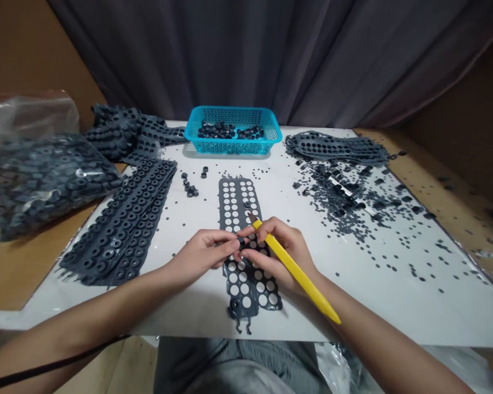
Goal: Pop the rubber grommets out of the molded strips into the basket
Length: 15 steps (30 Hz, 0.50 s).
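Observation:
My left hand (pixel 213 250) is closed, pinching a small black rubber piece (pixel 241 242) between thumb and fingertips. My right hand (pixel 282 249) is closed around a slim yellow-handled tool (pixel 298 271) with a short dark tip; the tool slants down across the hand toward my forearm. Its thumb and fingertips meet the left ones at the small piece, which they partly hide. Under both hands lies a dark rubber sheet (pixel 250 284) with rows of round holes, white table showing through them. A ring-shaped piece sits in the sheet near its front end.
A blue basket (pixel 234 146) holds black pieces at the back. Studded rubber strips (pixel 119 230) and a clear bag of parts (pixel 45 175) lie left. At right are punched strips (pixel 337 148), scattered small discs (pixel 340 202) and loose pieces. Several pieces (pixel 190 190) lie left of the sheet.

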### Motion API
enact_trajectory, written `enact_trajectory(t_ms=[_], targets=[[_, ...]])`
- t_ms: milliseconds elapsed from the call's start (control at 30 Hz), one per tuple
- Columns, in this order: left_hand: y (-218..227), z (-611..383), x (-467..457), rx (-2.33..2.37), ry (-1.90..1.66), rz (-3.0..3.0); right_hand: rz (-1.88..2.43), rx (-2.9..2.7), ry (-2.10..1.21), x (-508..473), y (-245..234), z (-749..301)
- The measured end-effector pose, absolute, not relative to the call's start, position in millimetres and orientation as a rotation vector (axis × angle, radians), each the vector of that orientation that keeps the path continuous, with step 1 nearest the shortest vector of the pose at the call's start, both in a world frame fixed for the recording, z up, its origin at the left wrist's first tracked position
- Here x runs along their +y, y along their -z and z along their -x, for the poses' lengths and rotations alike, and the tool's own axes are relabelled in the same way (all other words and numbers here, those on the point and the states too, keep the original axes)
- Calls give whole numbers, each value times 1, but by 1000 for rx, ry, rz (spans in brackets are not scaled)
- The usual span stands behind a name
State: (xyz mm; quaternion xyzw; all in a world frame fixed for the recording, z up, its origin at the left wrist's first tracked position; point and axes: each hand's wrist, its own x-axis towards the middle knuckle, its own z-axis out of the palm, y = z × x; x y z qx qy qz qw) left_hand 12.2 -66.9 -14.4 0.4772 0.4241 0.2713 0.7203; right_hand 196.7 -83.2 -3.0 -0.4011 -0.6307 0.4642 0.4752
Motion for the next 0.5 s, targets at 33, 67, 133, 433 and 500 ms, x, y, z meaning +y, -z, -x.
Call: enact_trajectory(t_ms=[33,67,133,433,500], targets=[[14,-12,-67,947,-603,-1096,974,-1530,-1132,-83,4,-198],[13,-12,-68,955,-614,-1125,964,-1519,-1132,-84,5,-199],[11,-12,-69,963,-644,-1158,938,-1509,-1131,-84,5,-201],[15,-9,-69,934,-603,-1078,935,-1554,-1009,-87,5,-196],[16,-9,-69,936,-613,-1076,904,-1632,-864,-87,7,-197]])
